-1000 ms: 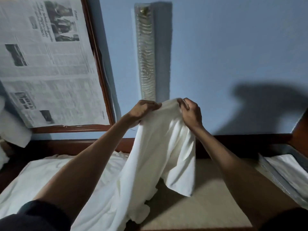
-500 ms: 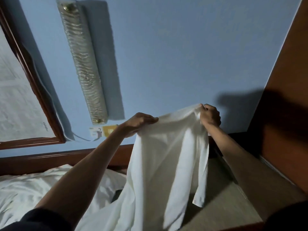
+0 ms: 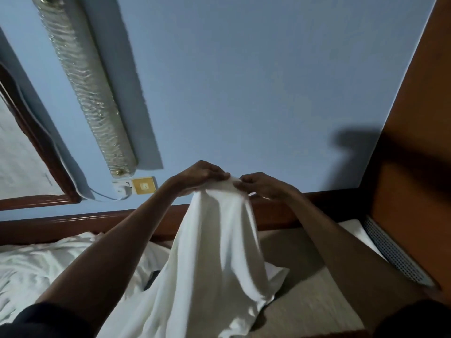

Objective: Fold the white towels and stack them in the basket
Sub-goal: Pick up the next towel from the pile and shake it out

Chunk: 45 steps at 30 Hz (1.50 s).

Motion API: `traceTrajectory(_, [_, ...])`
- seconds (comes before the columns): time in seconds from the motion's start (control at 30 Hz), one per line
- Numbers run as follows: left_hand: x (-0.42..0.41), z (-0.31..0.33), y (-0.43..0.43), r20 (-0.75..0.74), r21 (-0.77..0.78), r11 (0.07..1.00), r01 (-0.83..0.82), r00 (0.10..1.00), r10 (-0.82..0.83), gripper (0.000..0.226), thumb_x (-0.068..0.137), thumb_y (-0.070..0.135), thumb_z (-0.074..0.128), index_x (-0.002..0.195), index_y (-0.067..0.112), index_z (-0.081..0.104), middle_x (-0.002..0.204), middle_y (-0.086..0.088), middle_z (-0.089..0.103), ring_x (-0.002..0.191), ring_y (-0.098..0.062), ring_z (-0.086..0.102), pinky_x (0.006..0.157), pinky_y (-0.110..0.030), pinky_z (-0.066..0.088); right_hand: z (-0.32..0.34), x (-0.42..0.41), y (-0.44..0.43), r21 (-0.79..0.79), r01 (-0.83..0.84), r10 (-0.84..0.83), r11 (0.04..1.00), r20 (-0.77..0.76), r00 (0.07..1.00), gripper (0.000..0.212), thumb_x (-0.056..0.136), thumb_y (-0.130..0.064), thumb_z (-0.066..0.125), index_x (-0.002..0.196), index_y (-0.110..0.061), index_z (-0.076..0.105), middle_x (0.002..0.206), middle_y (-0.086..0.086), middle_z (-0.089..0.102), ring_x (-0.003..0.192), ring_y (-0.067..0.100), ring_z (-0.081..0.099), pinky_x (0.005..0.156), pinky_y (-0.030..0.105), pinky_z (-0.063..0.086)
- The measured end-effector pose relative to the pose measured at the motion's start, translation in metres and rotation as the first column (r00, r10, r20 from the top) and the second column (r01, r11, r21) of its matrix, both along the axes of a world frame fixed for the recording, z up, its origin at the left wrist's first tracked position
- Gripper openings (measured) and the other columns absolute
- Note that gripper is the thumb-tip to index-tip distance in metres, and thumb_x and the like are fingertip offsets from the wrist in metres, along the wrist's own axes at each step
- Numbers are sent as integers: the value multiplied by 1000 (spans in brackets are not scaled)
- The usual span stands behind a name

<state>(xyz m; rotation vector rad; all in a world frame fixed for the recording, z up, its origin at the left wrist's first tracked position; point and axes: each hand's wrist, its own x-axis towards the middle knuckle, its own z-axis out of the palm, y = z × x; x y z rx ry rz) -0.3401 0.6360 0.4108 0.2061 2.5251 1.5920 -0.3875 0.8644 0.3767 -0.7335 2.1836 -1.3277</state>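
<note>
My left hand (image 3: 202, 175) and right hand (image 3: 263, 185) pinch the towel (image 3: 219, 252) top together, so I'd even the edges hanging below my grip

A bedroom: a bare mattress (image 3: 305, 303) lies against a dark wooden headboard (image 3: 73, 224), under a blue wall (image 3: 244, 81) carrying a long ribbed glass lamp (image 3: 85, 79) and a yellow switch (image 3: 144, 185), with a wooden panel (image 3: 415, 142) along its right edge.
</note>
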Motion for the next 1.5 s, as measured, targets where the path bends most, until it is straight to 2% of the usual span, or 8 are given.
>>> traceTrajectory(0.43, [23,-18,-33,66,62,996,-65,996,61,46,92,45,73,67,13,52,68,-6,44,58,-16,42,53,-26,34,10,-51,21,-219,729,-760,648,-247,601,44,100,-36,57,65,-16,39,64,2,45,72,25,47,66,32,32])
traceTrajectory(0.53, [23,-13,-44,12,42,996,-81,997,81,51,91,47,74,84,-3,65,81,-10,59,75,-22,55,65,-30,44,15,-43,14,-26,485,-469,874,-306,829,3,98,-22,61,97,-19,60,98,3,65,94,24,60,77,33,46])
traceTrajectory(0.63, [22,-2,-37,-15,21,998,-64,998,64,33,95,40,71,94,8,78,86,-5,73,77,-18,66,68,-28,53,20,-29,-9,158,7,5,987,-76,997,55,89,-17,78,136,-28,53,128,-2,65,118,16,62,101,32,50])
traceTrajectory(0.73, [19,10,-26,-65,-82,997,-6,998,1,24,95,34,72,98,12,80,93,-4,77,82,-14,70,73,-26,55,22,-17,-32,217,-197,200,956,4,980,41,88,-30,79,127,-28,66,123,-10,71,119,8,63,100,29,51])
traceTrajectory(1.03, [21,-12,-20,34,39,989,-142,989,141,34,88,42,79,99,10,81,99,-13,78,88,-27,75,86,-39,60,20,-41,-25,-139,126,-148,982,-161,976,37,97,-46,64,95,-10,73,98,9,71,94,16,68,88,33,53])
traceTrajectory(1.2, [17,-21,-37,21,35,975,-218,976,217,53,84,47,81,94,-4,74,89,-17,75,78,-27,68,76,-39,53,4,-64,-7,-215,522,-564,825,-280,777,31,97,-35,64,75,-14,60,74,1,59,79,22,56,67,30,39])
traceTrajectory(1.33, [9,-7,-41,-47,22,986,-167,985,168,57,83,49,81,93,-6,71,87,-21,71,78,-26,65,74,-39,51,14,-51,-14,-51,72,-78,996,-150,986,45,92,-25,75,133,-28,58,124,-7,68,114,8,63,99,28,49])
traceTrajectory(1.5, [3,6,-27,-61,-47,996,-77,995,74,27,93,36,74,94,9,80,91,-9,76,80,-17,69,75,-32,55,14,-40,-37,96,-164,167,982,-19,986,29,88,-30,79,115,-25,71,112,-5,74,107,8,67,99,36,51])
